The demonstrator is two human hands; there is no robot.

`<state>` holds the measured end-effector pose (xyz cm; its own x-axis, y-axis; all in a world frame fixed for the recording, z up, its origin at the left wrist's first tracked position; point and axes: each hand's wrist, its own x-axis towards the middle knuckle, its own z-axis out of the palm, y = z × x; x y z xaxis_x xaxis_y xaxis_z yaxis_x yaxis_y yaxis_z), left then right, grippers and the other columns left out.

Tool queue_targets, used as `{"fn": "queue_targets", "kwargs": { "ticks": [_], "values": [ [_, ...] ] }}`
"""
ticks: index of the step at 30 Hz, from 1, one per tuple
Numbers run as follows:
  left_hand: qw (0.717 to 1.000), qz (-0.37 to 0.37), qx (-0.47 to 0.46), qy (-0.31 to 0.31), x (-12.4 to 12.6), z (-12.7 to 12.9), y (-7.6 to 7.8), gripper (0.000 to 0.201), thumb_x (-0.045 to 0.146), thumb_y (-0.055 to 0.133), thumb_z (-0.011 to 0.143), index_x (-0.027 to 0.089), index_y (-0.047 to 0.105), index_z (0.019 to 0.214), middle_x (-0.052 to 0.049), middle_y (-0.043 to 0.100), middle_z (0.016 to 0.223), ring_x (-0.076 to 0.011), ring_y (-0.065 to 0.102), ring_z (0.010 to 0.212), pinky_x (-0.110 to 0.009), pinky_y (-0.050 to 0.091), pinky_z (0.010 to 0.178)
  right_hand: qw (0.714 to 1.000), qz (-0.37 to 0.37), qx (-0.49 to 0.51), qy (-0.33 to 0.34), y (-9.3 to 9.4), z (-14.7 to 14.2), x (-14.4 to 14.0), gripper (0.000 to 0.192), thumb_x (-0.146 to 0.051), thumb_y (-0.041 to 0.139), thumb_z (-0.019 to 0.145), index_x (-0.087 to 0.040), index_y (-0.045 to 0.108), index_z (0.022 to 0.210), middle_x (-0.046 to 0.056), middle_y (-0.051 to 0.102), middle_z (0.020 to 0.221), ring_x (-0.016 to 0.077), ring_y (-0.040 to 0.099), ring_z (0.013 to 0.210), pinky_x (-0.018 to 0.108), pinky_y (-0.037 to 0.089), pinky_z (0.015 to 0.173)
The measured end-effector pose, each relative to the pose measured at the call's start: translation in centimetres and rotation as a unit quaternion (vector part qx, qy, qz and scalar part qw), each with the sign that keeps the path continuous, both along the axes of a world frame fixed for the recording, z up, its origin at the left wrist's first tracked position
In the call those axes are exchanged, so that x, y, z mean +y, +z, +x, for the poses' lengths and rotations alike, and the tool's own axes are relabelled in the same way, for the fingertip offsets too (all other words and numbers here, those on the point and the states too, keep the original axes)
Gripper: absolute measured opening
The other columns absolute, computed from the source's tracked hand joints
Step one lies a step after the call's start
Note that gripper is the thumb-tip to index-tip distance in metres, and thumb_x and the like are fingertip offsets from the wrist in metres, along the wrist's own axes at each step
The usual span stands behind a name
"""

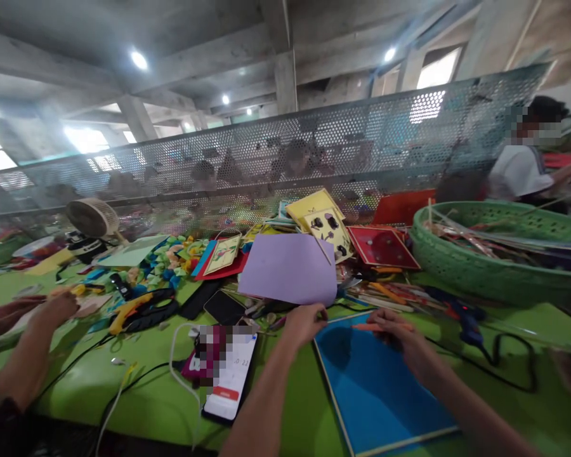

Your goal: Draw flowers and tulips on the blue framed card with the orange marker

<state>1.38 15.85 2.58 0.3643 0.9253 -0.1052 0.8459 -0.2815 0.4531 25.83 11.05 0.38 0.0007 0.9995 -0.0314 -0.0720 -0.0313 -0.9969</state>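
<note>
My right hand (391, 325) pinches a slim orange stick (365, 327), pen- or pencil-like, above the upper part of a blue board (375, 381) with a pale edging. Beside the board's upper left corner is my left hand (308, 322), its fingers curled together. Whatever those fingers hold, if anything, is too small to make out. Just beyond my left hand, a purple sheet (288, 270) leans on the pile, its lower edge close to the fingers. A lit phone (231, 377) lies on the green table left of my left forearm.
A green basket (495, 273) of sticks stands at right, near a blue glue gun (469, 320) with a black cable. Decorated cards (330, 231) and colourful scraps (171, 260) pile up along the mesh partition (247, 152). At left, another person's hands (59, 309) work near a yellow-black glue gun (143, 311).
</note>
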Motion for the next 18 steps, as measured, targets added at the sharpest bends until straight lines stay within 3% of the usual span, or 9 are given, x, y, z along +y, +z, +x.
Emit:
{"fn": "queue_targets", "kwargs": {
  "ticks": [6,12,18],
  "values": [
    [1.0,0.004,0.014,0.008,0.3,0.1,-0.3,0.025,0.034,0.066,0.087,0.03,0.073,0.111,0.0,0.077,0.097,-0.0208,0.07,0.095,-0.027,0.047,0.08,0.999,-0.019,0.019,-0.025,0.1,-0.7,0.0,0.026,-0.047,0.073,0.072,-0.022,0.07,0.076,0.0,0.058,0.066,0.0177,0.049,0.062,0.03,0.033,0.059],
    [1.0,0.003,0.019,0.019,0.0,0.4,-0.1,0.022,0.033,0.062,0.089,0.029,0.071,0.11,0.0,0.077,0.095,-0.02,0.07,0.091,-0.027,0.045,0.075,0.999,0.013,-0.017,-0.04,-0.3,-1.3,-0.2,0.027,-0.048,0.069,0.076,-0.022,0.072,0.074,0.001,0.058,0.069,0.0183,0.047,0.064,0.031,0.035,0.062],
    [0.998,-0.019,0.024,0.046,-0.1,0.6,-0.4,0.022,0.037,0.064,0.09,0.028,0.071,0.109,0.0,0.076,0.091,-0.0208,0.07,0.09,-0.027,0.043,0.073,0.999,-0.009,-0.034,0.006,0.1,-0.7,-0.7,0.027,-0.049,0.068,0.08,-0.022,0.071,0.074,0.002,0.062,0.074,0.0188,0.049,0.066,0.032,0.038,0.064]
  ]
}}
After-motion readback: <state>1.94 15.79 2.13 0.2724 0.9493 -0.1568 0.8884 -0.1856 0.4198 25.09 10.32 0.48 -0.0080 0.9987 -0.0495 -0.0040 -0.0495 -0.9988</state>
